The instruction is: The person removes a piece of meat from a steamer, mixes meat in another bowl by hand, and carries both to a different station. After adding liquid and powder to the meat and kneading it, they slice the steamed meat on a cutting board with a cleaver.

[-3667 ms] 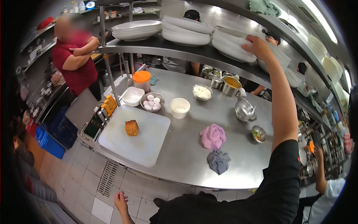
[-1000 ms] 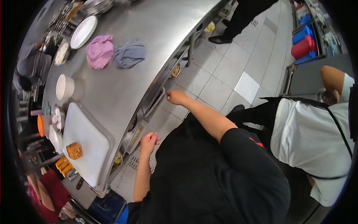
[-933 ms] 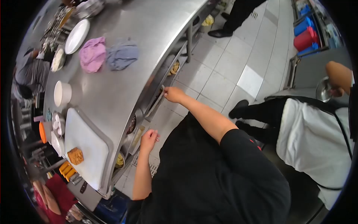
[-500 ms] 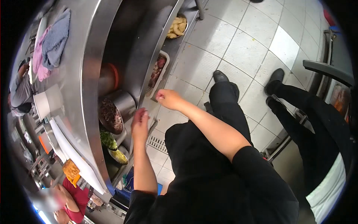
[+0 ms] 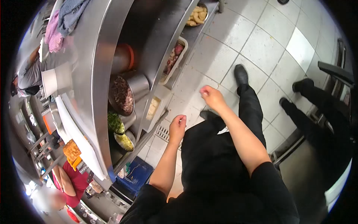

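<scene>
Both my hands hang in front of my body over the tiled floor. My left hand (image 5: 178,128) is loosely curled, with nothing visible in it. It is nearest to a pale rectangular container (image 5: 153,109) with whitish contents on the lower shelf. My right hand (image 5: 213,98), farther from the shelves, is also curled and shows nothing in its fingers. Beyond my left hand, a metal pot (image 5: 138,86) of dark chopped food sits on the upper shelf. Beside it are containers of chopped greens (image 5: 115,123) and yellowish-green food (image 5: 125,142).
A steel counter (image 5: 102,48) runs along the left. A white tray of meat (image 5: 175,58) and a bowl of pale yellow pieces (image 5: 197,15) stand on the lower shelf. A person in black trousers (image 5: 311,112) stands at right; another in a red shirt (image 5: 76,179) is across the counter.
My left hand has drawn away from the shelves, and both hands now sit farther right in view. My legs have shifted in a step, and more of the lower shelf shows.
</scene>
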Tool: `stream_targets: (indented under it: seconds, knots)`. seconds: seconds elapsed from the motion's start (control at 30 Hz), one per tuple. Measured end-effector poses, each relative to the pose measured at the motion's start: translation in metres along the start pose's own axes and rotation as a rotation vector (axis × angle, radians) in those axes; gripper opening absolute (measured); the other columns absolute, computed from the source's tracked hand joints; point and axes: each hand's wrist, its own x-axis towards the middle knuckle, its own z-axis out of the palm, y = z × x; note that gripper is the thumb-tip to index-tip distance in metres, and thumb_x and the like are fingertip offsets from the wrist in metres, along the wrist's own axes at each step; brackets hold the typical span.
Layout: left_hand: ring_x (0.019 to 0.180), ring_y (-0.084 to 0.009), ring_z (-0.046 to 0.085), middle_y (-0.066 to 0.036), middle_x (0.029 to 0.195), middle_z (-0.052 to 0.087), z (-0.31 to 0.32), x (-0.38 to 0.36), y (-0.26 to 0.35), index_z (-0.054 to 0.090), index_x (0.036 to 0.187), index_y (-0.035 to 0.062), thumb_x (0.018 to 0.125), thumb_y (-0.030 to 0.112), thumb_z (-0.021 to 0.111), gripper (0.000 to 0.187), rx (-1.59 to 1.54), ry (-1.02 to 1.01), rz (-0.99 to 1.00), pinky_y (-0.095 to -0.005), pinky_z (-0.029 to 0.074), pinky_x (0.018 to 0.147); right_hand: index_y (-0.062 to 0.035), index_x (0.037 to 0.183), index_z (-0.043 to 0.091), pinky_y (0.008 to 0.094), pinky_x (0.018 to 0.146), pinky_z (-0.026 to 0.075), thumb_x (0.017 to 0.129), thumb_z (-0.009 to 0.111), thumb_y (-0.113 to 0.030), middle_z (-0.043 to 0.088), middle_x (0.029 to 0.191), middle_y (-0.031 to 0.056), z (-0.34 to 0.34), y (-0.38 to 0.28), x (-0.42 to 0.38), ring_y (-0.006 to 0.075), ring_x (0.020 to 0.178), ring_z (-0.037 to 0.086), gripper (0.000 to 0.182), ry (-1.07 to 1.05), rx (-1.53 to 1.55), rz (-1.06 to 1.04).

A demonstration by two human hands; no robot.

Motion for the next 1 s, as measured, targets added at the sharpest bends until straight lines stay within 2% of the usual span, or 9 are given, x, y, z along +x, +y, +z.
stream_targets:
  seconds: [0.13, 0.3, 0.4, 0.53, 0.7, 0.77, 0.8, 0.87, 1.0]
  knots:
    - [0.069, -0.0087, 0.059, -0.004, 0.090, 0.069, -0.009, -0.028, 0.009, 0.065, 0.105, 0.0018, 0.099, 0.021, 0.059, 0.021, -0.144, 0.051, -0.006, -0.0237, 0.049, 0.062, -0.0081, 0.102, 0.066, 0.0412, 0.082, 0.051, 0.090, 0.056, -0.018, 0.070, 0.092, 0.0152, -0.014, 0.035, -0.075, 0.0319, 0.091, 0.068, 0.019, -0.097, -0.008, 0.203]
    - [0.074, -0.0110, 0.058, -0.007, 0.094, 0.068, -0.070, -0.036, 0.075, 0.065, 0.102, 0.0008, 0.099, 0.016, 0.058, 0.017, -0.348, 0.560, 0.406, -0.0251, 0.049, 0.066, -0.0071, 0.101, 0.065, 0.0394, 0.079, 0.051, 0.089, 0.056, -0.014, 0.069, 0.088, 0.0152, -0.008, 0.088, -0.037, 0.0310, 0.087, 0.067, 0.017, -0.100, 0.040, 0.119]
    - [0.085, -0.0139, 0.058, -0.009, 0.103, 0.066, -0.136, -0.002, 0.093, 0.063, 0.104, -0.0013, 0.099, 0.014, 0.058, 0.017, -0.008, 0.903, 0.652, -0.0273, 0.048, 0.078, -0.0076, 0.101, 0.064, 0.0393, 0.077, 0.051, 0.089, 0.058, -0.014, 0.069, 0.087, 0.0145, -0.012, 0.111, -0.007, 0.0301, 0.084, 0.067, 0.015, -0.043, 0.002, 0.130]
    - [0.128, -0.0257, 0.049, -0.017, 0.140, 0.052, -0.198, 0.068, 0.125, 0.048, 0.139, -0.0037, 0.103, 0.025, 0.052, 0.046, 0.157, 1.030, 0.582, -0.0347, 0.037, 0.107, -0.0076, 0.100, 0.064, 0.0399, 0.075, 0.051, 0.089, 0.060, -0.014, 0.068, 0.085, 0.0131, -0.028, 0.073, -0.001, 0.0297, 0.082, 0.066, 0.013, -0.094, 0.014, 0.057]
    - [0.129, -0.0306, 0.048, -0.017, 0.139, 0.053, -0.326, 0.180, 0.107, 0.048, 0.138, -0.0041, 0.104, 0.038, 0.042, 0.055, -0.170, 0.985, 0.470, -0.0390, 0.037, 0.109, -0.0081, 0.098, 0.064, 0.0394, 0.074, 0.051, 0.088, 0.061, -0.014, 0.067, 0.083, 0.0103, -0.032, 0.070, 0.013, 0.0279, 0.080, 0.066, 0.012, -0.118, -0.100, -0.056]
    - [0.128, -0.0277, 0.052, -0.013, 0.143, 0.051, -0.374, 0.217, 0.095, 0.041, 0.147, 0.0070, 0.100, 0.048, 0.047, 0.063, 1.239, 0.971, 0.198, -0.0417, 0.042, 0.102, -0.0082, 0.098, 0.064, 0.0391, 0.074, 0.051, 0.088, 0.061, -0.014, 0.068, 0.083, 0.0101, -0.036, 0.066, 0.020, 0.0273, 0.080, 0.066, 0.012, -0.123, -0.104, -0.060]
    - [0.128, -0.0277, 0.052, -0.013, 0.143, 0.051, -0.363, 0.220, 0.109, 0.041, 0.147, 0.0070, 0.100, 0.048, 0.047, 0.063, 1.231, 0.983, 0.189, -0.0417, 0.042, 0.102, -0.0084, 0.097, 0.064, 0.0388, 0.074, 0.051, 0.088, 0.061, -0.014, 0.068, 0.084, 0.0100, -0.035, 0.064, 0.024, 0.0266, 0.080, 0.066, 0.012, -0.134, -0.097, -0.049]
    - [0.122, -0.0316, 0.056, -0.016, 0.135, 0.054, -0.326, 0.217, 0.149, 0.049, 0.136, -0.0021, 0.102, 0.035, 0.045, 0.050, 0.001, 0.742, 0.173, -0.0420, 0.049, 0.093, -0.0086, 0.097, 0.064, 0.0386, 0.074, 0.051, 0.088, 0.061, -0.015, 0.069, 0.084, 0.0098, -0.032, 0.066, 0.035, 0.0264, 0.080, 0.066, 0.012, -0.142, -0.101, -0.068]
    - [0.105, -0.0205, 0.063, -0.007, 0.130, 0.061, -0.382, 0.237, 0.124, 0.051, 0.140, 0.0083, 0.100, 0.038, 0.048, 0.050, -0.210, 0.528, 0.529, -0.0391, 0.047, 0.092, -0.0089, 0.097, 0.064, 0.0380, 0.075, 0.051, 0.088, 0.061, -0.015, 0.069, 0.085, 0.0094, -0.027, 0.066, 0.046, 0.0255, 0.079, 0.067, 0.012, -0.173, -0.128, -0.068]
